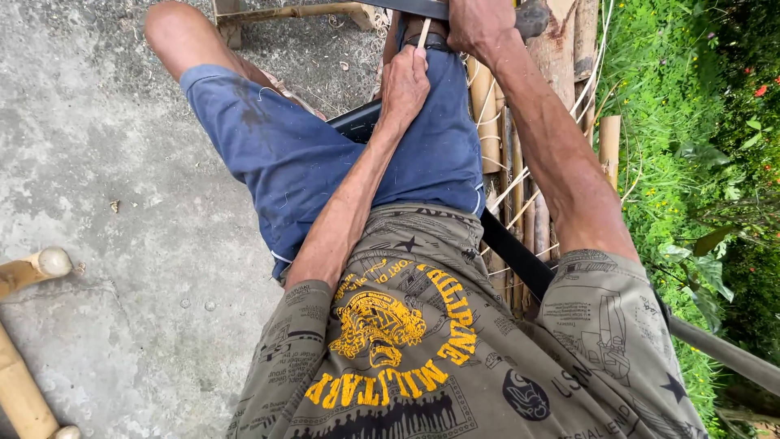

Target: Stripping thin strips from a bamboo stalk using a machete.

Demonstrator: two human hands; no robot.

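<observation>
I am looking down at my own lap, in blue shorts (pixel 309 154) and an olive printed shirt. My left hand (pixel 404 81) rests on my right thigh and pinches a thin pale bamboo strip (pixel 423 32) that points up. Just above it, my right hand (pixel 478 24) is closed around a dark tool (pixel 410 7) at the top edge; its far end is out of view. A long black bar (pixel 520 260) runs from under my thigh out past my right side.
Several bamboo poles and thin pale strips (pixel 487 122) lie beside my right leg. Cut bamboo pieces (pixel 32 268) sit on the concrete floor (pixel 106 162) at the left. A wooden frame (pixel 284 12) is at the top, green plants (pixel 691 122) at the right.
</observation>
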